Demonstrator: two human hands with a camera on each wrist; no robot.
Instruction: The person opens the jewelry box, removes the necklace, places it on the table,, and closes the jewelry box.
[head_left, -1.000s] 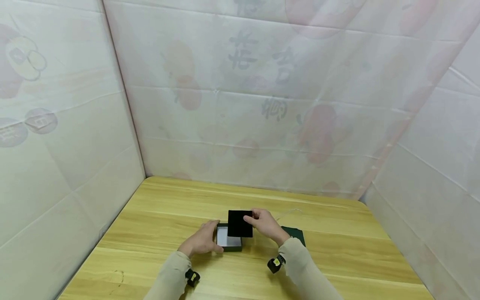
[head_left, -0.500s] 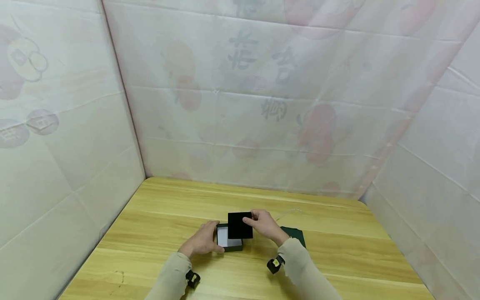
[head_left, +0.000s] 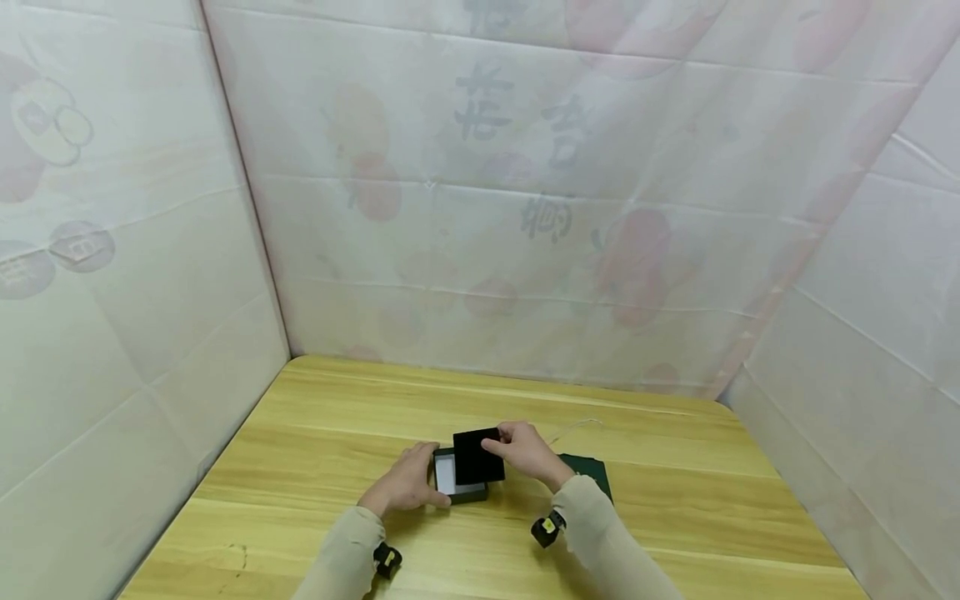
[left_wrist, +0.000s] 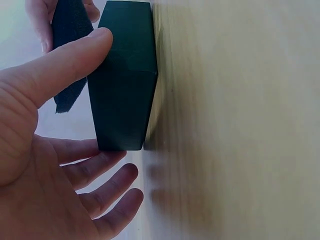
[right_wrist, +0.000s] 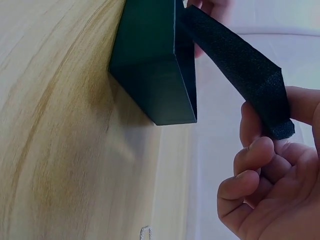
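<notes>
Black pad lower and tipped over the open box

Taking the dark green box (head_left: 469, 497) as my landmark, I see that the black pad (head_left: 475, 464) has come down a little toward its opening over the last second, and it has turned slightly in the head view. I read this as the pad and the box being lined up with each other, with the pad not seated: pale lining shows at the box's left, and the pad's right edge sticks out past the box's right wall.

The right hand (head_left: 523, 450), at the box's far right, pinches the pad by its right-hand end, thumb on the upper face and fingers beneath; the remaining fingers curl loosely. From the right wrist I see the held end raised, while the opposite end slopes down to the box's rim. I cannot tell whether it touches.

The left hand (head_left: 408, 481) holds the box from its left, thumb against the near wall and fingers round the far side; in the left wrist view the last two fingers stand clear of it.

To the box's right, partly behind the right cuff (head_left: 588, 502), a green item (head_left: 589, 469) lies on the table (head_left: 697, 467).
</notes>
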